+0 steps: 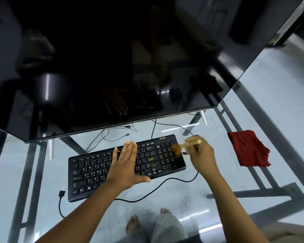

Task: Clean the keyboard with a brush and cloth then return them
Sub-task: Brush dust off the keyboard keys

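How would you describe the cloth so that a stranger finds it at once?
Start at the big dark monitor on the glass table. Right of the black keyboard below it lies the cloth. It alone is red and crumpled.

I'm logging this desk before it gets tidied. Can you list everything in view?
keyboard: one, black, centre of the table, in front of the monitor
brush: one, pale wooden handle and brown bristles, blurred, over the keyboard's right end
cloth: one, red, crumpled, lying on the table right of the keyboard, untouched
monitor: one, black, screen dark, behind the keyboard
table: one, clear glass top on a dark frame
keyboard cable: one, black, its USB plug lying loose at the keyboard's left front corner
thin cables: a few, black, behind the keyboard
feet: two, bare, seen through the glass
left hand: flat on the keys, fingers straight
right hand: grips the brush handle
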A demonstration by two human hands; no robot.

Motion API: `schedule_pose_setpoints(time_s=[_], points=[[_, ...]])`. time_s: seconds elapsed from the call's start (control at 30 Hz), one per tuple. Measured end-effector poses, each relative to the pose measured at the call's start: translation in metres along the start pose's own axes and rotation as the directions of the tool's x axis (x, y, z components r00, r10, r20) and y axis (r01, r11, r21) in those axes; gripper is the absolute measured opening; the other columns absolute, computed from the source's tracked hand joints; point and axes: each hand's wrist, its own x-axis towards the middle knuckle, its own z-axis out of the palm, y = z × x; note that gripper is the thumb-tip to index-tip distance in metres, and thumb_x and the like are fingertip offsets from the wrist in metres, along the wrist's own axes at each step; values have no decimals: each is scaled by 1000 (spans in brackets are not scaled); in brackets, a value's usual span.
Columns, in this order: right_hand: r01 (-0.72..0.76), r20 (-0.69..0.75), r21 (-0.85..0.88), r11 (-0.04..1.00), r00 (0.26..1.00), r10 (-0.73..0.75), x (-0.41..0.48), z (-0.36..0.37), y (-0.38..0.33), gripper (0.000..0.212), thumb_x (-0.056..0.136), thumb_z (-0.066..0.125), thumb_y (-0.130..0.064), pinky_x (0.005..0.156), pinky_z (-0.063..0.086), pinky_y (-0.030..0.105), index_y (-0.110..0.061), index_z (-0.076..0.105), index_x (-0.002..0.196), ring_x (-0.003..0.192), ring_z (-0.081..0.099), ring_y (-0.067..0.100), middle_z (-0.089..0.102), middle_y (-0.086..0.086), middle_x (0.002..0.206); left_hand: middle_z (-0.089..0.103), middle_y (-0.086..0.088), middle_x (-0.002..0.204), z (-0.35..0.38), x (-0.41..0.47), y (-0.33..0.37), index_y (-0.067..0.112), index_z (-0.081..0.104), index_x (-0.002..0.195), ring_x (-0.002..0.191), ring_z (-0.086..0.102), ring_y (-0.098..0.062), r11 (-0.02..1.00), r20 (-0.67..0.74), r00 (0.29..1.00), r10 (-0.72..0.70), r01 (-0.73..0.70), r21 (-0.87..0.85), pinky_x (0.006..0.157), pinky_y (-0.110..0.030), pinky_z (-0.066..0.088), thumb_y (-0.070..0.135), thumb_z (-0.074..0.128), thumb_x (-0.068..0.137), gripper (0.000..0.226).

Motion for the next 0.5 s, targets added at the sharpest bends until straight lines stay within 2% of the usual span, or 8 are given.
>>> schedule_pose_setpoints(time_s=[0.07,0.17,0.2,0.3,0.33,0.43,0.47,0.5], points=[[24,-42,16,1000,999,-23,0,-10,2,10,94,55,-8,67,51,15,-14,62,87,73,66,19,69,5,78,-31,2,155,0,0,1,16,-19,151,141,-32,-15,1000,3,1000,-3,3,-5,115,-46,-19,94,38,55,136],[149,254,-31,988,958,-136,-7,-8,-2,14,94,51,-3,67,57,30,-9,61,85,66,68,14,72,3,70,-29,1,156,0,1,1,15,-17,152,141,-32,-15,1000,1,1000,-2,2,-7,115,-46,-19,95,27,48,138],[118,271,-41,992,957,-103,-8,-4,0,15,94,52,-5,68,55,30,-12,60,83,65,66,11,71,-1,71,-28,1,157,0,0,0,15,-16,152,142,-32,-15,1000,0,1000,-2,2,-7,115,-46,-19,96,25,47,139],[88,4,-103,991,996,-88,-3,-3,-1,14,91,54,-7,68,51,25,-17,60,82,71,64,13,65,-3,80,-28,1,157,0,0,1,15,-17,151,142,-31,-15,1000,-3,1000,-2,2,-7,115,-45,-19,95,29,50,137],[111,2,-83,990,994,-112,-4,-3,-2,13,91,54,-7,66,53,24,-14,61,83,70,66,15,67,0,79,-28,1,157,-1,0,2,15,-17,151,142,-31,-15,1000,-3,1000,-4,4,-12,115,-45,-19,95,35,53,137],[236,177,-119,964,961,-213,-8,5,-7,16,94,52,-10,62,52,23,-14,62,81,64,66,11,70,4,72,-28,2,157,-2,0,2,16,-16,152,142,-31,-15,1000,1,1000,0,0,-22,116,-46,-17,89,49,61,134],[186,164,-106,977,972,-167,-8,7,-4,18,94,50,-13,64,49,21,-16,61,80,67,64,8,68,1,76,-29,2,157,-2,0,1,15,-16,152,142,-31,-15,1000,3,1000,-1,1,-20,116,-46,-17,89,50,61,134],[152,48,-108,982,988,-148,-7,6,-3,17,94,50,-12,66,47,20,-17,61,82,72,61,7,65,-1,83,-29,2,156,-1,0,1,15,-17,152,142,-31,-15,1000,3,1000,-3,3,-17,116,-46,-18,89,49,61,134]])
